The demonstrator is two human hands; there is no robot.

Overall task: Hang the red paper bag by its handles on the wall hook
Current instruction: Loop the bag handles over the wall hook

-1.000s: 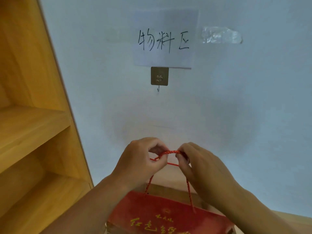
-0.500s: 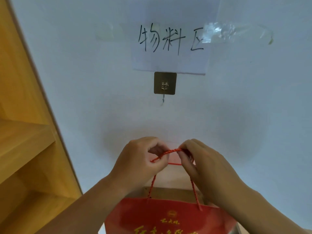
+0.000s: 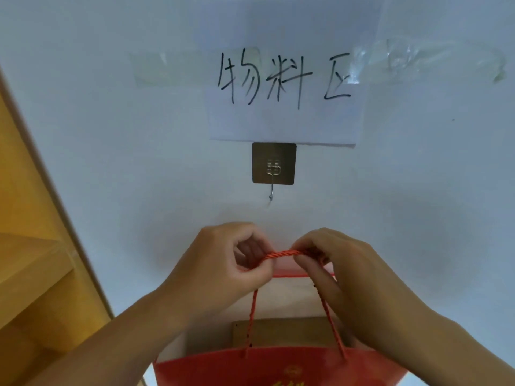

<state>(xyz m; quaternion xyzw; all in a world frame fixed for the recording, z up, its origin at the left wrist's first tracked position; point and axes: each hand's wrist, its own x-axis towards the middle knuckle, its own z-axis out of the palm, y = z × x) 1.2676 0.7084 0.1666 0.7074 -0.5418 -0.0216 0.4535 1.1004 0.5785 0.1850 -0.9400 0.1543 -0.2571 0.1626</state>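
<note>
The red paper bag (image 3: 278, 366) hangs low in the middle of the view, right under the hands, its mouth open toward the camera. Two twisted red cord handles (image 3: 284, 253) rise from it, gathered together at the top into one short span. The left hand (image 3: 220, 271) pinches that span at its left end, thumb against curled fingers; the right hand (image 3: 342, 274) pinches the right end the same way, knuckles up. Both forearms reach in from the bottom corners. Inside the bag, a flat brown piece (image 3: 287, 332) shows against the back wall; what it is, hard to tell. Straight above the handles, and apart from them, one wall hook (image 3: 271, 190) juts from a square adhesive plate (image 3: 274, 163). Above that, one paper sign (image 3: 284, 107) with handwritten characters, clear tape (image 3: 434, 62) beside it. A wooden shelf (image 3: 30, 263) stands at the left.
</note>
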